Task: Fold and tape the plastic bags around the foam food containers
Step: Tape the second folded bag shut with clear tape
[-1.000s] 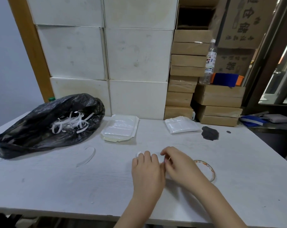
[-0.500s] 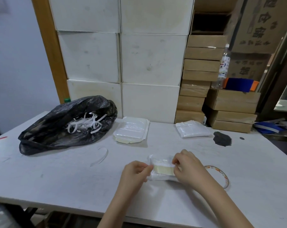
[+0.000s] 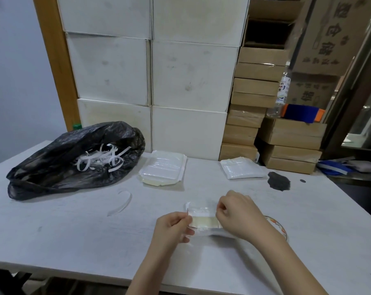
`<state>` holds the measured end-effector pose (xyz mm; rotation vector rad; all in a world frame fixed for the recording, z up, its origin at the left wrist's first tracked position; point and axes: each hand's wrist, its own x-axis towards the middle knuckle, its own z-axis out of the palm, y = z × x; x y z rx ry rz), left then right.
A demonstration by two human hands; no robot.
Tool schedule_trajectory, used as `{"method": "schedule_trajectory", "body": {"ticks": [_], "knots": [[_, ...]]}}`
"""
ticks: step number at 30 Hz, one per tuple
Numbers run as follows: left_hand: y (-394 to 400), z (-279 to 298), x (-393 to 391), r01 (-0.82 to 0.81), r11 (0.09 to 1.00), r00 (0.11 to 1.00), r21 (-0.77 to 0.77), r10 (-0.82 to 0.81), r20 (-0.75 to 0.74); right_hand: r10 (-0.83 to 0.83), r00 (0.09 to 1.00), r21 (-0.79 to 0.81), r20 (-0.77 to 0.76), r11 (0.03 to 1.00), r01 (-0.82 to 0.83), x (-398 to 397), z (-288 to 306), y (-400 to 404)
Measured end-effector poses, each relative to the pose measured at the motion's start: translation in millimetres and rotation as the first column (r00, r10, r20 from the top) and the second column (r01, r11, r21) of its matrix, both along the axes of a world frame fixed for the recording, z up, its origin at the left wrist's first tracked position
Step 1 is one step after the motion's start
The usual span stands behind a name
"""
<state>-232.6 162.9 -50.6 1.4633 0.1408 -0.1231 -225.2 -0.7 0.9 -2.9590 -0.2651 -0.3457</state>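
A small foam container in a clear plastic bag (image 3: pixel 203 220) lies on the white table (image 3: pixel 74 231) near the front edge. My left hand (image 3: pixel 173 227) pinches the bag's left end. My right hand (image 3: pixel 236 213) pinches the bag's flap at the right end, fingers curled. A tape roll (image 3: pixel 280 226) lies flat just right of my right wrist, partly hidden by it. A stack of bagged containers (image 3: pixel 163 168) sits further back at the centre. A second bagged packet (image 3: pixel 242 168) rests at the back right.
A black rubbish bag (image 3: pixel 69 160) with white paper strips lies at the left. A loose strip (image 3: pixel 121 203) lies in front of it. White boxes (image 3: pixel 150 81) and brown cartons (image 3: pixel 272 133) stand along the back. A dark stain (image 3: pixel 278 180) marks the table's right.
The view has shifted left and up. My hands have drawn apart, uncovering the bagged container, and each now pinches one end of the bag.
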Motion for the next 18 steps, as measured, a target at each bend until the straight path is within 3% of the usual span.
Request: {"method": "schedule_trajectory", "body": {"ticks": [3, 6, 11, 18], "knots": [[-1, 1, -1, -0.006, 1.0, 0.999, 0.026, 0.005, 0.045, 0.136, 0.983, 0.079, 0.119, 0.986, -0.146, -1, 10, 20], [0, 2, -1, 0.027, 0.997, 0.994, 0.069, -0.034, 0.105, 0.229, 0.973, 0.001, 0.0, 0.973, -0.229, 2, 10, 37], [6, -5, 0, 0.049, 0.986, 0.981, 0.156, -0.077, 0.177, 0.267, 0.962, -0.086, -0.055, 0.959, -0.271, 7, 8, 36], [4, -13, 3, -0.099, 0.859, 0.896, 0.502, -0.142, 0.42, 0.27, 0.952, -0.093, -0.145, 0.954, -0.284, 8, 16, 37]]}}
